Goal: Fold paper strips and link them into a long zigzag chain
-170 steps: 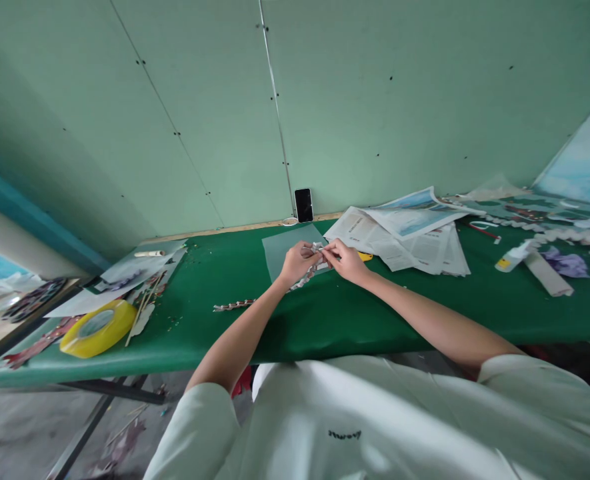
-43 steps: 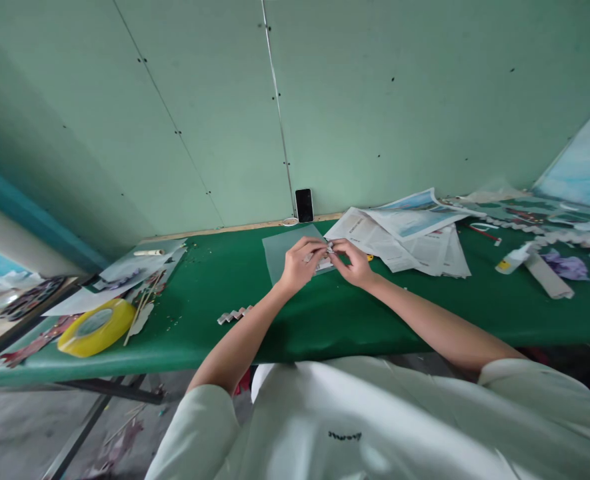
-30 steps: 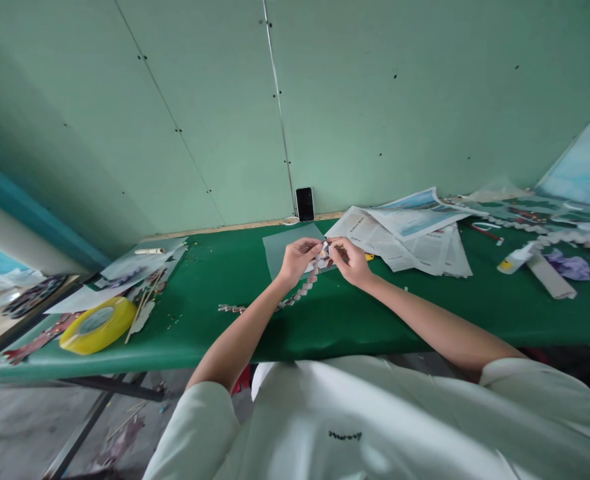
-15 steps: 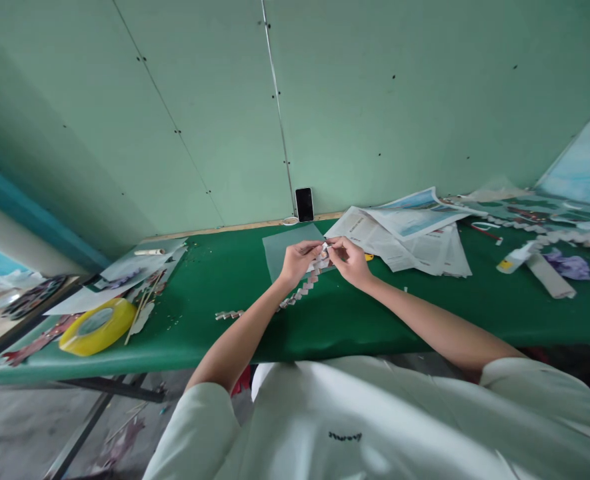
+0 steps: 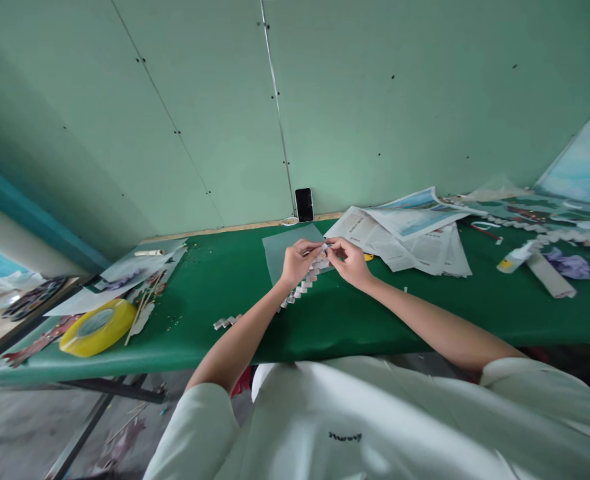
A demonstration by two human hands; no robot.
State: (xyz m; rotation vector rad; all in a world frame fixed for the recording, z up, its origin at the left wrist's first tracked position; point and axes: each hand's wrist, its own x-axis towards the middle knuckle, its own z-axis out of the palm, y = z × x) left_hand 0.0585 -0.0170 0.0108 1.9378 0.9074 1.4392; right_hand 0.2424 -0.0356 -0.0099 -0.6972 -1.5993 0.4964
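A zigzag chain of folded paper point(image 5: 302, 288) runs from between my hands down to the left, passing behind my left forearm, with its tail on the green table point(image 5: 355, 313). My left hand point(image 5: 297, 261) pinches the chain's upper end with thumb and forefinger. Close against it, my right hand point(image 5: 351, 261) grips the same end from the other side. The fingertips nearly meet, so the exact fold between them is hard to make out. Under the hands lies a translucent sheet point(image 5: 275, 248).
Newspapers point(image 5: 399, 250) lie right of my hands, with a glue bottle point(image 5: 516, 258) farther right. A phone point(image 5: 304, 205) leans on the back wall. At the left are a yellow tape roll point(image 5: 119, 328), thin sticks point(image 5: 142, 307) and paper sheets point(image 5: 109, 267).
The chain has twisted slightly, and its lower tail has shifted a little. Both hands stay nearly in place, still pinching its upper end.
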